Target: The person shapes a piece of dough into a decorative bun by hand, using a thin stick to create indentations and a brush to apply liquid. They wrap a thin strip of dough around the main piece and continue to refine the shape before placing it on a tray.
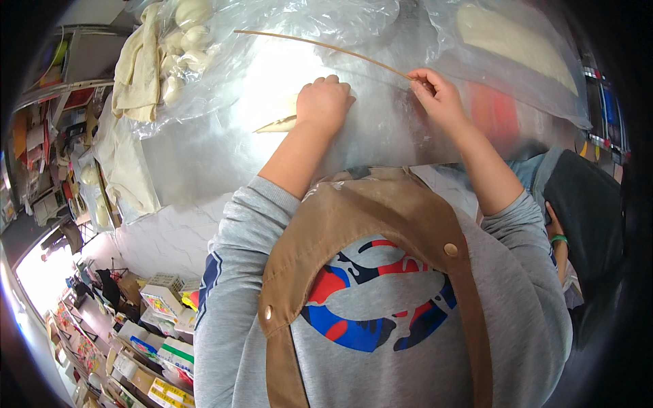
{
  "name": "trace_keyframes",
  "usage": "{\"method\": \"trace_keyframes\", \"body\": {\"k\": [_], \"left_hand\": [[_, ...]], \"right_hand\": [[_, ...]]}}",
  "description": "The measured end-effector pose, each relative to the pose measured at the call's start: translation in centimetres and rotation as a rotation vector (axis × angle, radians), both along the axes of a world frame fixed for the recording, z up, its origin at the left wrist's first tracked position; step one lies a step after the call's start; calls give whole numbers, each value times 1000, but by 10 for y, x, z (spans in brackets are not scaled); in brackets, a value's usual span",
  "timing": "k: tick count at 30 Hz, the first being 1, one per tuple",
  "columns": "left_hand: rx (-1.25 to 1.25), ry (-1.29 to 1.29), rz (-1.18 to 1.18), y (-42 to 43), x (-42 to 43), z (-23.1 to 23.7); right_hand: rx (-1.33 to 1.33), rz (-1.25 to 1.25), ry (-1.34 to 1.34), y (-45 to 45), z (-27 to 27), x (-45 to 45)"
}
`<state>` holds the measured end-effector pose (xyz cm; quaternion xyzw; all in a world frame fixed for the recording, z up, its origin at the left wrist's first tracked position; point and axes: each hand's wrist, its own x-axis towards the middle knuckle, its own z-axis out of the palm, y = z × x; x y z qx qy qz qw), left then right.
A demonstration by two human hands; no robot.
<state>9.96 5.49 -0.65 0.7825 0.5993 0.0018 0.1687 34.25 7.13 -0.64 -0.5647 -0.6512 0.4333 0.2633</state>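
Between the thumb and fingers of my right hand (437, 94) is one end of a long thin wooden stick (326, 46). The stick slants up to the left, past my left hand, over the shiny metal worktop (377, 132). With its fingers curled down, my left hand (325, 102) covers the right end of a flat, pale piece of dough (279, 124). Strong glare on the metal washes out part of this dough, and my palm hides the rest.
Several dough balls (194, 38) lie under clear plastic sheeting (229, 61) beside a cream cloth (136, 71). At the far right, plastic covers a large dough slab (515, 46). Another person's hand (553, 222) shows at right. Boxes (163, 296) stand at lower left.
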Motion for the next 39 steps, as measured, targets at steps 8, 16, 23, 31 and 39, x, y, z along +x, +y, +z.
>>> {"method": "trace_keyframes", "body": {"k": [8,16,23,31,39], "left_hand": [[209,-554,361,-50,-90,7],[220,-576,496,-77,-103,-1],[141,-567,487,-68,-108,4],[165,-609,446,-66,-102,3],[667,-466,569,-107,-110,-19]], "right_hand": [[299,246,30,20,24,-25],[249,455,5,16,20,-59],[244,473,-59,15,15,-60],[198,503,-42,16,22,-68],[166,575,-35,13,16,-76]]}}
